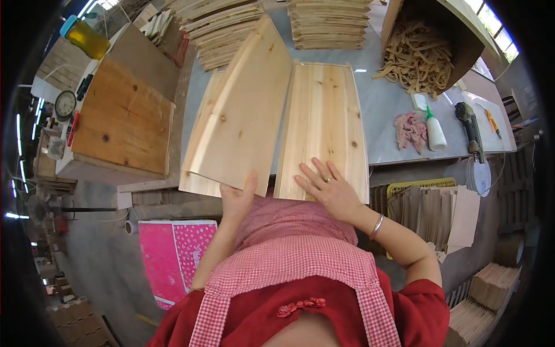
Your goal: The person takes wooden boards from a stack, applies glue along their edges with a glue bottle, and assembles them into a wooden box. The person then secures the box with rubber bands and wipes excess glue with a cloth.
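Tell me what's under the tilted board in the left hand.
Another wooden board peeks past the left and lower edges of the tilted board held by the left hand. Its middle is covered, so anything lying there cannot be seen.

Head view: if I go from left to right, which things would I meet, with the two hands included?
Blue-capped bottle, left hand, right hand, pink cloth, white bottle, black tool, yellow tool.

Grey floor [113,260]; blue-grey worktable [378,124]; bright window [502,37] upper right; lit tubes [18,136] far left.
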A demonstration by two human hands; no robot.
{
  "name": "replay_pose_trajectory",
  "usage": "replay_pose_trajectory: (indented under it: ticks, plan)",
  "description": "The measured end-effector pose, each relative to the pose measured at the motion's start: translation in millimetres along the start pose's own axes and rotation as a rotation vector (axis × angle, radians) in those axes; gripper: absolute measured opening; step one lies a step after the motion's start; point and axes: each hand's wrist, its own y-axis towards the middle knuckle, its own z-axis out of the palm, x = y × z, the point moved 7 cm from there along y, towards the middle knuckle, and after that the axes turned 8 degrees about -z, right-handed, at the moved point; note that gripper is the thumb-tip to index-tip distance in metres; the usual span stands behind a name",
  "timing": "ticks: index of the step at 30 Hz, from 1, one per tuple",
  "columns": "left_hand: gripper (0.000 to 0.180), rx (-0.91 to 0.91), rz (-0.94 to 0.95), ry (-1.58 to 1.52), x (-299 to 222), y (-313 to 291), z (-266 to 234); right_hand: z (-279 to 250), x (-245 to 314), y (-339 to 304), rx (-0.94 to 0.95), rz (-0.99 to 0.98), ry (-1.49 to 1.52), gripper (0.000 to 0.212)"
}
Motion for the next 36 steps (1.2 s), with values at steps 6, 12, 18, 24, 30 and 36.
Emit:
replay_pose_trajectory:
  ticks: [6, 12, 18, 24, 30, 36]
  plan:
    - [0.028, 0.043, 0.021, 0.158, -3, -17, 27, -1, -3, 0, -0.008, 0.008, 0.027, 0.069]
    - [0.022, 0.131, -0.014, 0.385, -1, -25, 40, 3, -2, 1, -0.032, 0.010, 0.091, 0.069]
    - [0.025, 0.082, -0.081, 0.282, 19, -22, 37, -45, -82, -30, -0.310, 0.252, 0.307, 0.048]
    - [0.028, 0.130, 0.059, 0.295, 16, -19, 40, -88, -245, -155, -0.255, 0.997, -0.397, 0.023]
    - [0.033, 0.074, 0.125, 0.219, 8, -17, 43, -94, -255, -179, -0.329, 1.256, -0.226, 0.022]
    - [0.039, 0.069, 0.037, 0.210, 10, -14, 43, -165, -128, -316, -0.283, 1.334, -0.739, 0.064]
